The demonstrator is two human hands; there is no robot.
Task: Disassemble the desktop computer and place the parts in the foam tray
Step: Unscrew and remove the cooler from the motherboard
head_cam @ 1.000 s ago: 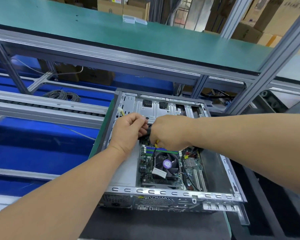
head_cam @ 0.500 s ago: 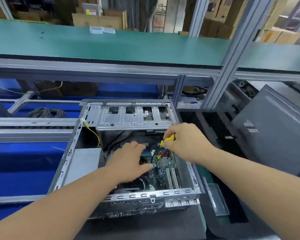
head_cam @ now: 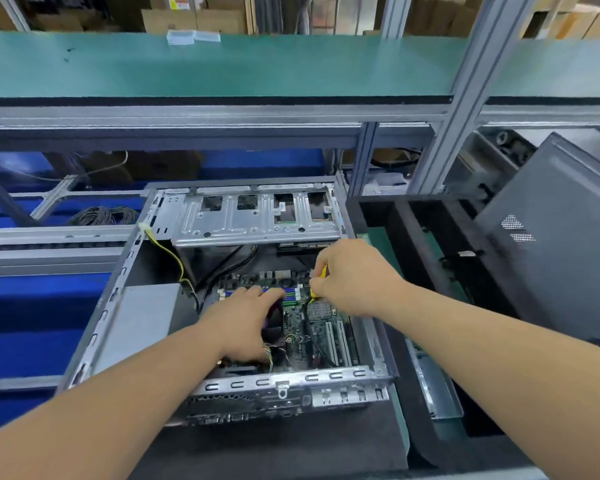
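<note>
Two hands in my view: left hand point(head_cam: 248, 318) flat, fingers spread on green motherboard point(head_cam: 300, 327); right hand point(head_cam: 355, 277), 3 o'clock, pinching small yellow connector point(head_cam: 323, 271).

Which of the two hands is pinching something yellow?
The right hand, over the right side of the motherboard: a small yellow piece shows between its fingers. The left hand lies spread over the fan area, holding nothing visible.

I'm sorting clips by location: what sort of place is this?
Likely a factory teardown line: an aluminium-framed green workbench, an opened computer case and stacked cardboard boxes behind.
</note>
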